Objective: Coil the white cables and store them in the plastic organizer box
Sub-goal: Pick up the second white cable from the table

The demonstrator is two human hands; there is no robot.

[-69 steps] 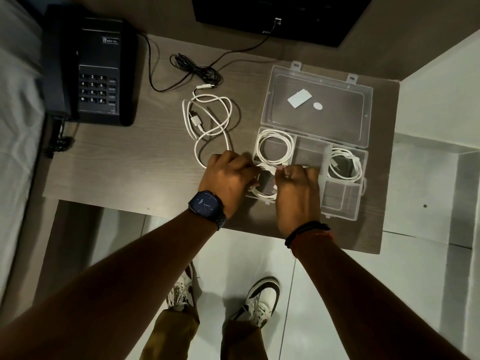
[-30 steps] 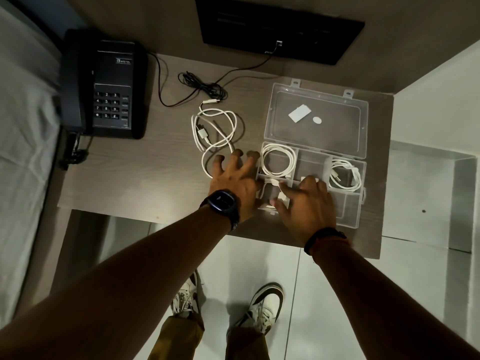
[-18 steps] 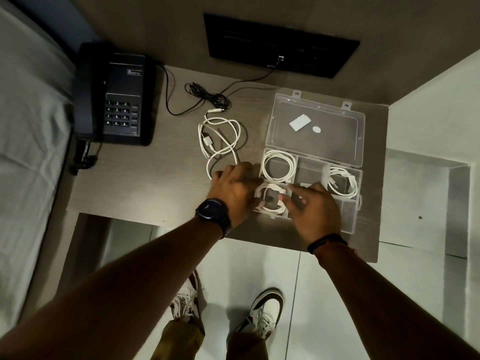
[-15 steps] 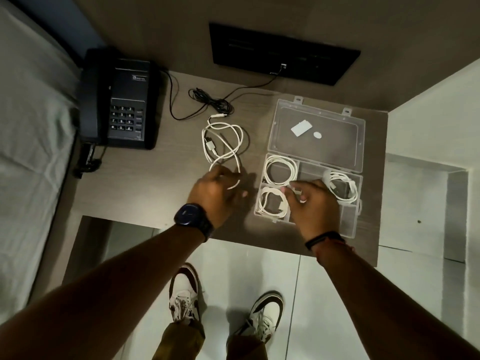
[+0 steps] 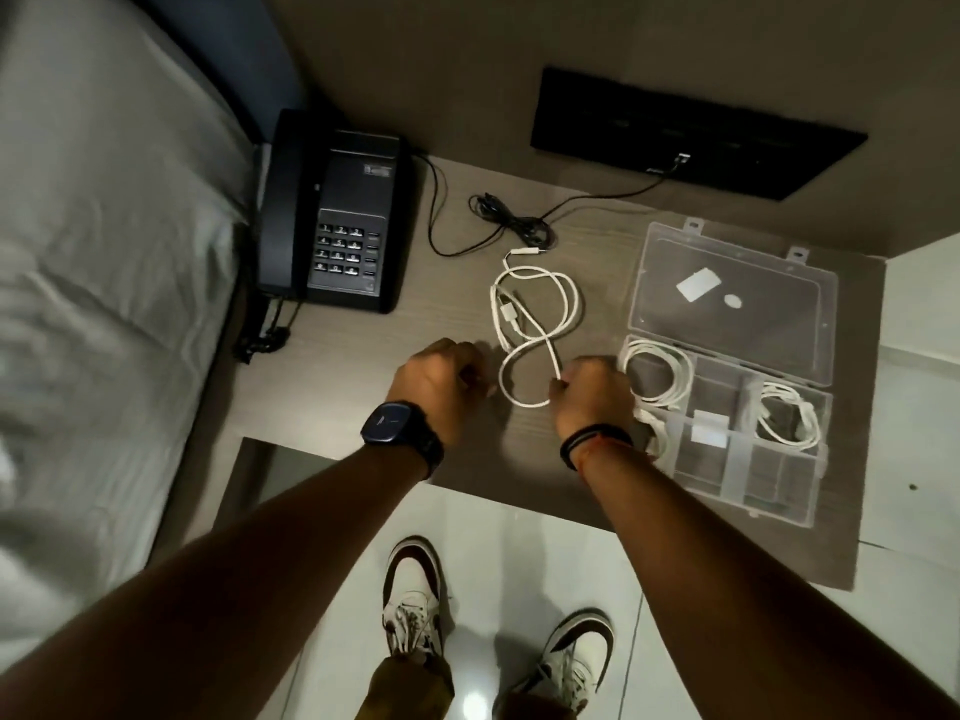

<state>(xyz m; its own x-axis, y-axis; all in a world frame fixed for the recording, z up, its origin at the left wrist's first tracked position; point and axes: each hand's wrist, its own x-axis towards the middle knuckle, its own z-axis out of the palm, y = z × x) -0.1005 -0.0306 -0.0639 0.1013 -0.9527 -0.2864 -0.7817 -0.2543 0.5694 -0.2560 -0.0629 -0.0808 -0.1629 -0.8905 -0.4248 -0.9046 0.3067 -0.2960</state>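
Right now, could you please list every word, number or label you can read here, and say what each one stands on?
"1 2 3", "4 5 6", "7 8 9", "0": keys of the keypad on the telephone; the lower rows are faint.
label plate above the keypad: print too blurred to read.
watch face: marks too small to read.
stickers in the box lid: white, no text shows.

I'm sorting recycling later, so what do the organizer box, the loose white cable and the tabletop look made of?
Organizer box: clear hard plastic, glossy; the surface beneath shows through its lid. Loose white cable: likely a rubbery plastic sheath, matte, lying in soft loops. Tabletop: grey-brown wood grain, matte; possibly laminate, can't confirm.
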